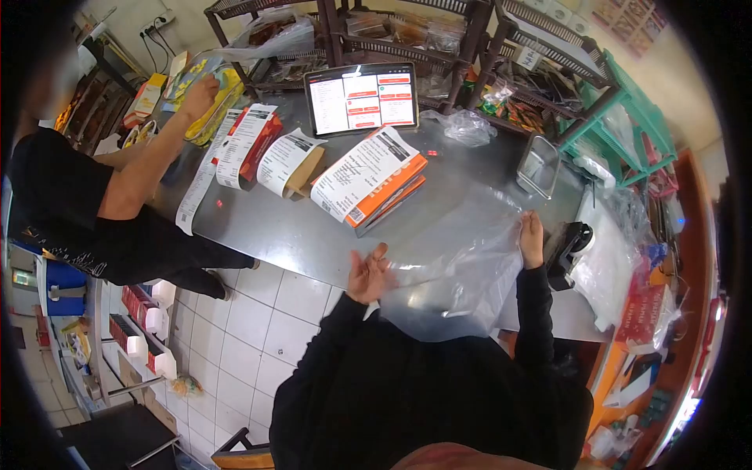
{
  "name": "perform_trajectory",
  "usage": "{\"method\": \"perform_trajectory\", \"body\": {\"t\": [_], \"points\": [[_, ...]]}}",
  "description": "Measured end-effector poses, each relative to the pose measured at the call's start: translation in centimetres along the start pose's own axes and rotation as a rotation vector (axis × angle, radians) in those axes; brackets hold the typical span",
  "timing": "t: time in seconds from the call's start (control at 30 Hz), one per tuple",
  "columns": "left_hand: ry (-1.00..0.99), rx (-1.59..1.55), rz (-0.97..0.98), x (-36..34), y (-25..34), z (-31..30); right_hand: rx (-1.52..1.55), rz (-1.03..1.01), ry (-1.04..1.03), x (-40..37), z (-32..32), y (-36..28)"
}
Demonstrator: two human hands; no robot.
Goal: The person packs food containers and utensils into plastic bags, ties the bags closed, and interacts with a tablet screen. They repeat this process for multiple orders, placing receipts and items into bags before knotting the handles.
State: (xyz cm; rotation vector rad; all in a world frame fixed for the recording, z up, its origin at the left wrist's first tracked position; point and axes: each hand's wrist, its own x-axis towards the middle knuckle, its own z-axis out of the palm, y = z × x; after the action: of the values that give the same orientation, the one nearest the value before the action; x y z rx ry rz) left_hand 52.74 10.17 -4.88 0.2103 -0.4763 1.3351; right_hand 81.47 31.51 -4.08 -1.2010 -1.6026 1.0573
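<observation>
A clear plastic bag (458, 270) spreads over the front of the steel table, between my two hands. My right hand (532, 241) pinches its right edge, fingers pressed together. At the bag's left side my left hand (370, 276) is open, palm up with fingers apart, right at the plastic. Just beyond the bag lies a stack of orange boxes (389, 188) with a long printed receipt (364, 174) on top. Left of it stand a brown paper package (304, 172) and a red package (262, 145), each with a receipt over it.
A tablet (363, 99) stands at the back before brown plastic racks (337, 35) of packets. A metal tray (538, 166), a black tape dispenser (569, 254) and a pile of plastic bags (607, 266) are on the right. Another person (70, 196) works at the left, reaching over yellow bags (215, 102).
</observation>
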Motion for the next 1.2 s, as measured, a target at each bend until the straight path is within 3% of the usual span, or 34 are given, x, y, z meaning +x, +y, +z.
{"method": "perform_trajectory", "body": {"t": [0.03, 0.1, 0.17, 0.23, 0.3, 0.33, 0.4, 0.5, 0.6, 0.7, 0.77, 0.83, 0.9, 0.93, 1.03, 1.07, 1.13, 1.2], "points": [[0.317, 0.278, 0.228, -0.3, -1.7, 0.3, 0.102, 0.096, 0.015, 0.0, 0.0, 1.7], [0.311, 0.596, -0.053, 1.6, -3.0, 2.2, -0.136, 0.001, 0.043, 0.2, -0.4, 4.2], [0.408, 0.926, -0.519, 1.6, -2.4, 2.3, -0.283, -0.095, 0.072, 0.4, -1.0, 5.4], [0.578, 1.017, -0.553, 0.1, -1.4, 0.1, -0.333, -0.194, 0.104, 0.8, -1.6, 4.5], [0.722, 0.869, -0.067, -0.5, -0.6, -0.7, -0.331, -0.184, 0.055, 0.5, -2.0, 1.4], [0.554, 0.74, 0.167, 0.4, -1.4, 0.5, -0.33, -0.168, 0.028, 0.5, -2.2, 0.6], [0.337, 0.474, 0.208, 1.9, -2.6, 2.0, -0.357, -0.145, -0.009, 0.7, -2.7, 1.3], [0.292, 0.451, 0.202, 3.8, -4.9, 4.2, -0.16, 0.084, -0.047, 0.6, -3.5, 3.5], [0.517, 0.726, 0.052, 4.7, -4.0, 5.9, -0.337, -0.23, 0.118, 0.1, -3.6, 2.3], [0.748, 0.989, -0.114, 4.6, -3.2, 6.7, -0.357, -0.271, 0.192, -0.5, -5.1, -2.0], [0.762, 0.659, 0.444, 3.7, -3.0, 4.5, -0.321, -0.228, 0.267, -0.6, -6.1, -4.7], [0.307, 0.254, 0.416, 6.5, -4.6, 7.6, -0.351, -0.248, 0.332, -1.0, -6.8, -6.7], [0.327, 0.238, 0.149, 6.5, -4.9, 6.6, -0.448, -0.343, 0.373, -1.0, -6.9, -8.7], [0.352, 0.349, 0.046, 6.7, -5.0, 6.3, -0.316, -0.214, 0.325, -1.5, -6.8, -9.9], [0.413, 0.923, -0.198, 6.8, -4.7, 6.2, -0.451, -0.202, 0.304, -0.9, -7.9, -9.2], [0.575, 1.041, -0.217, 6.7, -4.6, 6.0, -0.514, -0.225, 0.306, -0.7, -7.9, -9.1], [0.609, 1.203, -0.224, 6.5, -4.0, 5.3, -0.636, -0.27, 0.304, -0.4, -7.4, -9.0], [0.636, 1.365, -0.158, 6.4, -3.5, 4.2, -0.704, -0.187, 0.281, -0.2, -6.4, -8.3]]}}
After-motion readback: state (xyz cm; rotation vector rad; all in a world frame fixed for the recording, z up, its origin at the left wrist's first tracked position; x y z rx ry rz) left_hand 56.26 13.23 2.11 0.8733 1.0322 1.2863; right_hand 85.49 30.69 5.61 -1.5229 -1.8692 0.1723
